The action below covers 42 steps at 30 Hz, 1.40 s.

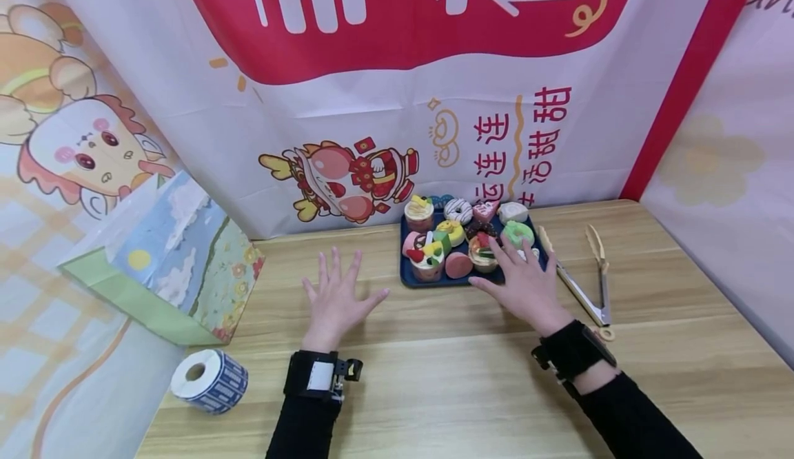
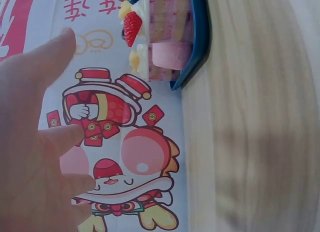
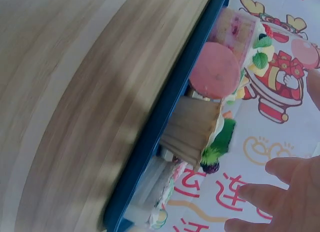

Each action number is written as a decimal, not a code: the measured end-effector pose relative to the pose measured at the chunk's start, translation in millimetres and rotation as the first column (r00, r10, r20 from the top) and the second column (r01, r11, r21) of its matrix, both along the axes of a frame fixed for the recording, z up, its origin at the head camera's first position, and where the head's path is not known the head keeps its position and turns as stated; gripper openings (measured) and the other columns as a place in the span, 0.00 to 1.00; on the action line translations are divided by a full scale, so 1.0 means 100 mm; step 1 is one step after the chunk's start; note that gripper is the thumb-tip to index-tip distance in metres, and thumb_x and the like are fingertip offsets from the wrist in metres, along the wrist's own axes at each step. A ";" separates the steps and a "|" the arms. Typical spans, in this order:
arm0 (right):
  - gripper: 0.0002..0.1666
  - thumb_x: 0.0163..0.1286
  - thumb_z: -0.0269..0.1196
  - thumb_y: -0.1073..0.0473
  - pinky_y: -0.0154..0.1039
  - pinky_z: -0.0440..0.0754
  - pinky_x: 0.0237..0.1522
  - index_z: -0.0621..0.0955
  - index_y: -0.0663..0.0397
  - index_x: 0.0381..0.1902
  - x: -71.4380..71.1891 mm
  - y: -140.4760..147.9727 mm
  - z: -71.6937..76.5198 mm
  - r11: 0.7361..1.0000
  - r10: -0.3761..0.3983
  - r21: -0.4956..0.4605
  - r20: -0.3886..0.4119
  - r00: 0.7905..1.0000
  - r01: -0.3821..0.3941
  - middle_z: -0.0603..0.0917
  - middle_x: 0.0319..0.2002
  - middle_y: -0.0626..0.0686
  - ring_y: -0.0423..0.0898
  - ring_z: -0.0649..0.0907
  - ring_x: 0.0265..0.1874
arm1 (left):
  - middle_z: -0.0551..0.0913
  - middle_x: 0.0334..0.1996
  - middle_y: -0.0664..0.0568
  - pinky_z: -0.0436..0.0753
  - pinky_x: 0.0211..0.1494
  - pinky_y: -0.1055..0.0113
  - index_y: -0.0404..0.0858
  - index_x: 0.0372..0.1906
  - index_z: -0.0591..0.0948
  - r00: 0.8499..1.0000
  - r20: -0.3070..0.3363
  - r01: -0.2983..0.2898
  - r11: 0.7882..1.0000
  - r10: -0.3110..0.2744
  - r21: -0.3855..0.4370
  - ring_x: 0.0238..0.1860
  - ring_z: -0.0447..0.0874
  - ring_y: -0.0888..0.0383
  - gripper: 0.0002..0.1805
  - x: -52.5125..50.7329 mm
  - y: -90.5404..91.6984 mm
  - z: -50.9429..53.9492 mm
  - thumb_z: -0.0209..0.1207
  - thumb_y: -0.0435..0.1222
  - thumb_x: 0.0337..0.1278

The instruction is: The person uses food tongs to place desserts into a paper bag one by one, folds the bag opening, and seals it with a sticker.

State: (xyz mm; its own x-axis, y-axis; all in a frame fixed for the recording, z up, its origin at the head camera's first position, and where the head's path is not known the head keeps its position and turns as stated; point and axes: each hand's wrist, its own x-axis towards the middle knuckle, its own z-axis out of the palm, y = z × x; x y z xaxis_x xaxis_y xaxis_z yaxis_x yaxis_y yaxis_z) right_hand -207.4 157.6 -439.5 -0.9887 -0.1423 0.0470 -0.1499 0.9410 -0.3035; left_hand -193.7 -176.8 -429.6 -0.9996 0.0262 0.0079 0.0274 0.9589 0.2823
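A dark blue tray (image 1: 409,281) of toy cakes and donuts stands at the table's back edge. Above its right front part the right hand (image 1: 524,290) is spread, fingers apart, gripping nothing. The left hand (image 1: 335,304) hovers over the wood left of the tray, its fingers spread and empty. In the left wrist view, the left hand (image 2: 30,142) is beside the tray's corner (image 2: 200,52) and a pink piece (image 2: 171,55). The right wrist view has the right hand (image 3: 285,197) near a pink macaron (image 3: 216,70) and a tart (image 3: 192,129) in the tray (image 3: 145,142).
Metal tongs (image 1: 579,293) with beige tips lie right of the tray. A green box-like bag (image 1: 180,259) with a painted landscape stands at the left. In front of it is a roll of blue labels (image 1: 214,382). A printed cloth (image 1: 372,114) hangs behind the table.
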 end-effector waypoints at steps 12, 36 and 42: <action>0.63 0.56 0.44 0.13 0.77 0.40 0.66 0.49 0.43 0.79 0.01 0.21 -0.04 0.999 -0.034 -0.026 0.000 0.999 0.034 0.51 0.78 0.60 0.68 0.49 0.76 | 0.34 0.79 0.41 0.36 0.72 0.29 0.52 0.79 0.49 0.999 0.012 0.034 0.999 -0.034 0.009 0.79 0.28 0.39 0.48 0.01 -0.05 0.12 0.57 0.61 0.59; 0.56 0.68 0.53 0.29 0.71 0.60 0.65 0.55 0.67 0.75 0.04 0.68 -0.06 0.992 -0.108 -0.066 -0.052 0.993 0.104 0.57 0.72 0.74 0.72 0.60 0.70 | 0.68 0.71 0.39 0.67 0.71 0.44 0.39 0.74 0.61 0.972 -0.157 0.195 0.975 -0.177 0.109 0.70 0.67 0.40 0.35 -0.02 -0.41 0.42 0.58 0.43 0.66; 0.55 0.69 0.55 0.33 0.72 0.58 0.65 0.54 0.70 0.74 0.05 0.81 -0.12 0.990 -0.123 -0.077 -0.035 0.992 0.120 0.55 0.72 0.76 0.74 0.58 0.69 | 0.73 0.66 0.38 0.72 0.67 0.44 0.38 0.72 0.66 0.973 -0.151 0.188 0.979 -0.176 0.074 0.66 0.72 0.39 0.30 0.00 -0.52 0.55 0.56 0.42 0.68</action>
State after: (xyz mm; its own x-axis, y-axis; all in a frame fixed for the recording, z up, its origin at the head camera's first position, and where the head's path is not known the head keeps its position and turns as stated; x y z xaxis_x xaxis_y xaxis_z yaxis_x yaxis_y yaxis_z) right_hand -202.4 238.8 -451.9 -0.9956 -0.0155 0.0927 -0.0489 0.9280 -0.3693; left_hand -193.5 -229.3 -374.6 -0.9664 0.2004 0.1609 0.2453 0.9059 0.3451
